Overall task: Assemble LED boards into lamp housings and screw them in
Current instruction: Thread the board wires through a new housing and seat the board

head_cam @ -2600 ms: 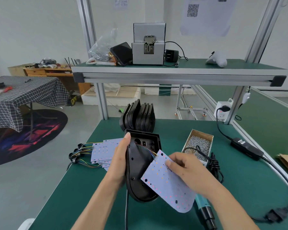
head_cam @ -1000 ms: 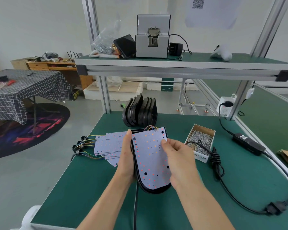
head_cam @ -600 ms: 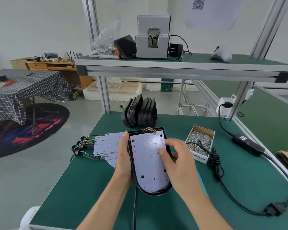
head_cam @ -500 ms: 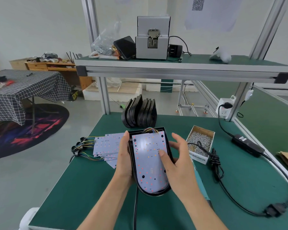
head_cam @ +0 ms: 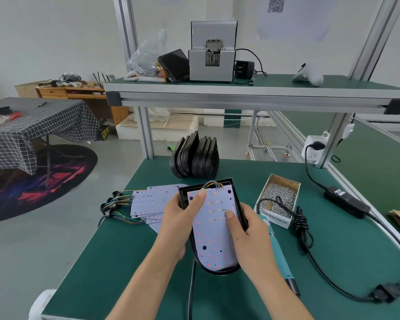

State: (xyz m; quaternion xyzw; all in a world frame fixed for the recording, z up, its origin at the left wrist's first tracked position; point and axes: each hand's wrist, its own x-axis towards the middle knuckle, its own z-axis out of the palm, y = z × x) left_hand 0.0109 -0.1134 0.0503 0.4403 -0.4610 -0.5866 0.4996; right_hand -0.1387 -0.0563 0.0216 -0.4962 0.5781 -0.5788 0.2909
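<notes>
A black lamp housing (head_cam: 237, 205) lies on the green bench, rounded end toward me. A white LED board (head_cam: 214, 229) sits inside it, its coloured wires (head_cam: 214, 184) at the far end. My left hand (head_cam: 179, 224) grips the housing's left rim, thumb pressed on the board's upper left. My right hand (head_cam: 247, 234) grips the right rim, thumb on the board. A teal electric screwdriver (head_cam: 281, 252) lies on the bench under my right forearm, partly hidden.
Several loose LED boards (head_cam: 151, 200) with wire bundles (head_cam: 114, 207) lie to the left. A stack of black housings (head_cam: 195, 158) stands behind. A cardboard box of screws (head_cam: 278, 197) sits to the right, next to a coiled black cable (head_cam: 301, 224) and power adapter (head_cam: 345, 200).
The board went from held loose beside the housing to seated inside it. My right hand dropped from above the board onto the right rim; my left thumb moved onto the board.
</notes>
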